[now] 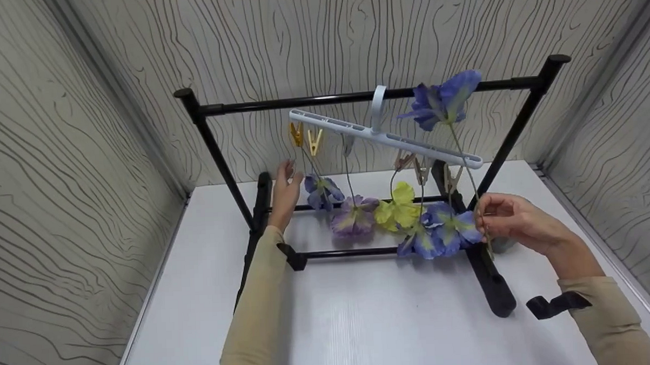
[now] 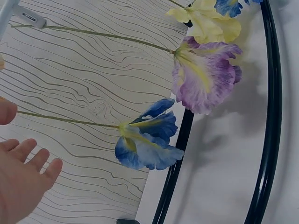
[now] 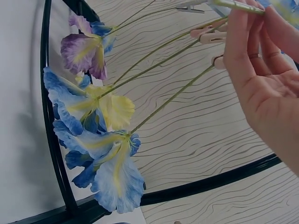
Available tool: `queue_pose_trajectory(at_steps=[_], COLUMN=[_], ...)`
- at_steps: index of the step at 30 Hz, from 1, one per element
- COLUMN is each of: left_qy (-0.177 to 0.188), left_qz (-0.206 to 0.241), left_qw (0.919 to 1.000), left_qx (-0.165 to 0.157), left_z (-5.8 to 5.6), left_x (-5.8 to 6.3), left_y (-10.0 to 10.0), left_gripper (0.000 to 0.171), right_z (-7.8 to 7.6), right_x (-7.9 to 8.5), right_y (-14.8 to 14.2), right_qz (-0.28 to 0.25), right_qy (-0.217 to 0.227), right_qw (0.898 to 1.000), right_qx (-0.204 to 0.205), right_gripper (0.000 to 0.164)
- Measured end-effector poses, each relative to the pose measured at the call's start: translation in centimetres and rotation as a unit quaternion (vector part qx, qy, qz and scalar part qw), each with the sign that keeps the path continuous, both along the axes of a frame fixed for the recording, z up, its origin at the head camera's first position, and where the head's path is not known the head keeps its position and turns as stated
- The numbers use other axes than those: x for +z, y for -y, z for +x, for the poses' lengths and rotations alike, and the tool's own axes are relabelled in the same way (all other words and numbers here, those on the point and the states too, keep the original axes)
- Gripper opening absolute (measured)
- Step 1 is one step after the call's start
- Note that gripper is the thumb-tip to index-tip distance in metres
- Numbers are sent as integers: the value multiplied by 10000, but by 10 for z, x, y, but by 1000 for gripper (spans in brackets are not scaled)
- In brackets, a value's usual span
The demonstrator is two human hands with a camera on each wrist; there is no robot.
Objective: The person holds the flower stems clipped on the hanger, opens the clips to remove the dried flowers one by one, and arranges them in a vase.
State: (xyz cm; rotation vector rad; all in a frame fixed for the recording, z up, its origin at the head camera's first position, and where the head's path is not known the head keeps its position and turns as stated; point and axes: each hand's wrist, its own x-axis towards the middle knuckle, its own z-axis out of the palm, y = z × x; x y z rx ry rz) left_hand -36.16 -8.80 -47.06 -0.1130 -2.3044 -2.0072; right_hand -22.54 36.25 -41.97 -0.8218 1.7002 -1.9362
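My right hand (image 1: 513, 219) pinches the green stem of a blue artificial flower (image 1: 454, 94), whose bloom points up in front of the rack's top bar. On that bar hangs a pale blue hanger (image 1: 350, 128), tilted down to the right. Clothespins, among them an orange one (image 1: 297, 134) and a cream one (image 1: 315, 142), dangle from it. Flowers hang bloom-down below: a blue one (image 2: 147, 135), a purple one (image 2: 205, 74), a yellow one (image 1: 399, 208) and more blue ones (image 3: 117, 172). My left hand (image 1: 286, 197), fingers loosely spread, is beside the leftmost flower's stem, its thumb right at the stem.
The black rack (image 1: 311, 101) stands on a white table (image 1: 351, 316), with feet and two lower bars behind and below the blooms. Wood-patterned panels (image 1: 276, 38) enclose the back and sides. A grey round thing (image 1: 503, 245) lies partly hidden behind my right hand.
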Motion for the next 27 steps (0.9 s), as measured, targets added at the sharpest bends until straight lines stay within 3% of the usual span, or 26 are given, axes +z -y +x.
queue_pose_trajectory(at_steps=[9, 16, 19, 22, 24, 27], left_qy=[12, 6, -39, 29, 135, 243], left_qz=[257, 223, 144, 88, 88, 92], left_qw=[9987, 9989, 9995, 10000, 9998, 9996], left_qx=[-448, -413, -261, -6, 76, -57], left_z=[-2, -2, -4, -5, -6, -5], left_x=[2, 8, 9, 9, 8, 8], left_y=[-2, -9, -11, -10, -9, -7], left_gripper=[60, 58, 57, 58, 60, 62], right_z=[-1, -2, 0, 2, 4, 5], right_x=[-3, -4, -3, -3, -2, -2], right_y=[-11, -18, -19, -20, -21, -23], right_qz=[-1329, -1646, -1734, -1792, -1930, -2300], right_qy=[-201, -247, -326, -328, -203, 1], right_qw=[9906, 9851, 9807, 9692, 9547, 9273], right_qx=[-258, -428, -848, -1654, -2257, -2954], right_gripper=[54, 49, 46, 41, 38, 33])
